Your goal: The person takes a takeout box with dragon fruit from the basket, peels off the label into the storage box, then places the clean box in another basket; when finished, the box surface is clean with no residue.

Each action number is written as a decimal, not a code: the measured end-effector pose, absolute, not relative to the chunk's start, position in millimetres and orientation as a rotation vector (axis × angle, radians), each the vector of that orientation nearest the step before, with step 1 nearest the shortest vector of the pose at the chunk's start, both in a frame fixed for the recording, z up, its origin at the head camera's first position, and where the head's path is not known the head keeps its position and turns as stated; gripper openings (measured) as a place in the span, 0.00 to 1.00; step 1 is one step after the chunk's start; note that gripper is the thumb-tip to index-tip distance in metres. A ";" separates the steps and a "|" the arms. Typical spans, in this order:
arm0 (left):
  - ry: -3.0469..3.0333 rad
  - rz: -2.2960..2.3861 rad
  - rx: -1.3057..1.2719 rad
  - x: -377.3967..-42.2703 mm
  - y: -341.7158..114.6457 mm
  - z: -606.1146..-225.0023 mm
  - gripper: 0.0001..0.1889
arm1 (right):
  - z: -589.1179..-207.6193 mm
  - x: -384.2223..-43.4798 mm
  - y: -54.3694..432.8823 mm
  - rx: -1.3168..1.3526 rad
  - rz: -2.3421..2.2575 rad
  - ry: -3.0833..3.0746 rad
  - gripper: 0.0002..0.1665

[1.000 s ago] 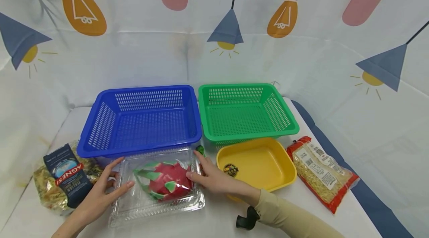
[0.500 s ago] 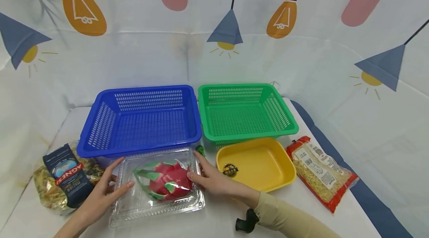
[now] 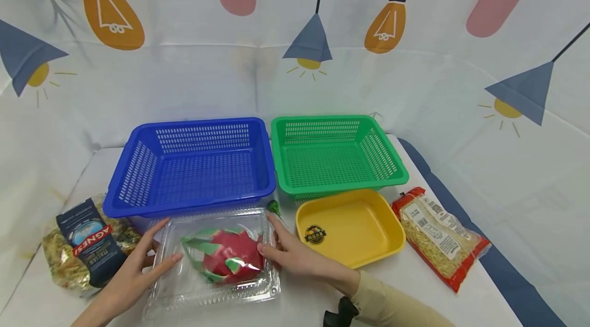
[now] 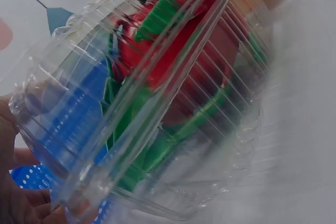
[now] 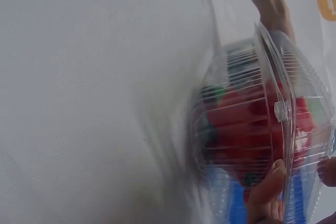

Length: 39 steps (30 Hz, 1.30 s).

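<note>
A clear plastic clamshell box (image 3: 172,283) with a red and green dragon fruit (image 3: 237,254) inside is in front of the blue basket in the head view. My left hand (image 3: 131,276) grips its left side, thumb over the lid and fingers along the edge. On the opposite side, my right hand (image 3: 292,253) holds the box with the thumb over the lid. The left wrist view shows the dragon fruit (image 4: 173,51) through the ribbed plastic wall. Seen from the right wrist, the lid and base meet along a rim, with right fingers (image 5: 268,190) against the base.
Behind the box stand a blue basket (image 3: 203,212) and a green basket (image 3: 341,186). A yellow tray (image 3: 357,235) lies right, beside a red-edged bag of grains (image 3: 442,240). An AGNESI pasta bag (image 3: 92,245) sits left. A small green object (image 3: 274,207) shows behind the box.
Both hands and the box have shifted slightly, the box lower in the head view with more of the small green object showing. The head view itself has moved a little.
</note>
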<state>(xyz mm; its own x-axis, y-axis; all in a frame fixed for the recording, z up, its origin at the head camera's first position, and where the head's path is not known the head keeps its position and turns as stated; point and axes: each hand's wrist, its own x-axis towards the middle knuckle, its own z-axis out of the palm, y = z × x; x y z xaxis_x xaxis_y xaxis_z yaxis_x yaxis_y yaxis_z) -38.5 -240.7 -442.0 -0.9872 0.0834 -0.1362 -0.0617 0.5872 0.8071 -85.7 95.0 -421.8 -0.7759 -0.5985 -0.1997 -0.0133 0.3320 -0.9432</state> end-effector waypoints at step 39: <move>2.388 1.742 0.006 -36.5 -198.6 -388.5 0.36 | -359.2 -85.5 150.4 -0.415 -1.451 2.147 0.42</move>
